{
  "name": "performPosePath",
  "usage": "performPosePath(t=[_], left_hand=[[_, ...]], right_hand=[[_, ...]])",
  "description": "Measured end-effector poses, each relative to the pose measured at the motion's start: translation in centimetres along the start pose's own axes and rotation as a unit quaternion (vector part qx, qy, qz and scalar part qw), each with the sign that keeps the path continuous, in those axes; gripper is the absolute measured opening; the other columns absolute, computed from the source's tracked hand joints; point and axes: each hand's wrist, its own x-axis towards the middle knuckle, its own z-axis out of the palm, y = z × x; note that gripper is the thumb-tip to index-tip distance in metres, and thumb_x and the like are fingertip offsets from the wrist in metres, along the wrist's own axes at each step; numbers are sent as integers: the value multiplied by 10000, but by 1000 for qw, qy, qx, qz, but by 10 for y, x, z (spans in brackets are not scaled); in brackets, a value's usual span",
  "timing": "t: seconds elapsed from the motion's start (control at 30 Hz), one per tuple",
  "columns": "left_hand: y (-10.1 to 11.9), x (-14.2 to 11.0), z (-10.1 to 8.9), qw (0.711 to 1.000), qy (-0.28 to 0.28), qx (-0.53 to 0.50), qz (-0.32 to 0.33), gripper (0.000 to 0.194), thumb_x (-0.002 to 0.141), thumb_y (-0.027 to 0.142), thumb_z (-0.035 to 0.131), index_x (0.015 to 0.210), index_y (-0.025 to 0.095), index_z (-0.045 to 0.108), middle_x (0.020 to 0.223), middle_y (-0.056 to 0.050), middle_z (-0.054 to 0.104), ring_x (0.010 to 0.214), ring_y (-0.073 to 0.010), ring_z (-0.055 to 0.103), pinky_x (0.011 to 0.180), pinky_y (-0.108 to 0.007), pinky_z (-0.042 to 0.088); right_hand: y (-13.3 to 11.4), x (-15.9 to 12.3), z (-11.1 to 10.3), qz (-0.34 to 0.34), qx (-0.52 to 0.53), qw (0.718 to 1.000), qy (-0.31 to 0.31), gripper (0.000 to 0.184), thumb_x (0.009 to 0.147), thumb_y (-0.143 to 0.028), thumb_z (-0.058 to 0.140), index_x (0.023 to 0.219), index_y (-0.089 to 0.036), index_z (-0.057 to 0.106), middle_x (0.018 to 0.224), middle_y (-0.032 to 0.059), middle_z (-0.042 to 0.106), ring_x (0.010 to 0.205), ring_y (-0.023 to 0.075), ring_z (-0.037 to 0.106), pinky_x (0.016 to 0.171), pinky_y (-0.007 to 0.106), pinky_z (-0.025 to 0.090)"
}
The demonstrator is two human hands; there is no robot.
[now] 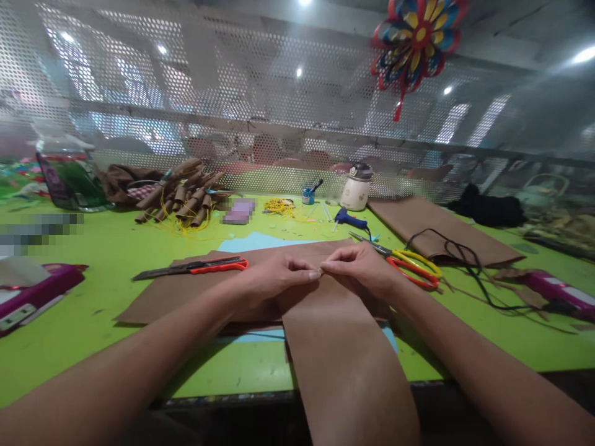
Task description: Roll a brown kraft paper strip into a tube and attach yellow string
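Note:
A long brown paper strip (344, 353) runs from the table middle toward me and hangs over the front edge. My left hand (274, 279) and my right hand (360, 269) meet at its far end, each with fingers pinched shut on the paper, thumbs almost touching. Under the strip lies a wider brown sheet (186, 291) over a light blue mat (253, 241). A box cutter with a red handle (193, 267) rests on the brown sheet left of my left hand. Scissors with red and yellow handles (411, 265) lie just right of my right hand.
On the green table (93, 310): rolled brown paper tubes (183, 198) at back left, a blue glue gun (349, 218), a white jar (356, 188), another brown sheet (441, 232) with a black cord (465, 260), pink tools at far left (32, 294) and far right (558, 288). A perforated metal screen (260, 111) stands behind.

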Motion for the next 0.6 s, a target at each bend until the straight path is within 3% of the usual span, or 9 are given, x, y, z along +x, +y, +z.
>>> performPosePath(t=[0.2,0.6], left_hand=[[0,4,-4,993,44,103,38,226,688,415,688,686,189,694,667,-20,657,663,-177,563,573,-260,367],[-4,4,-6,999,38,38,3,207,697,374,706,682,172,658,724,-40,680,692,-187,606,627,-286,419]], right_hand=[[-1,1,-1,-12,-11,1000,-6,203,604,-334,767,621,-155,673,554,-17,565,510,82,434,509,242,315],[4,6,-11,-8,-31,999,-33,283,655,-405,741,560,-161,636,462,-34,465,432,70,339,439,250,220]])
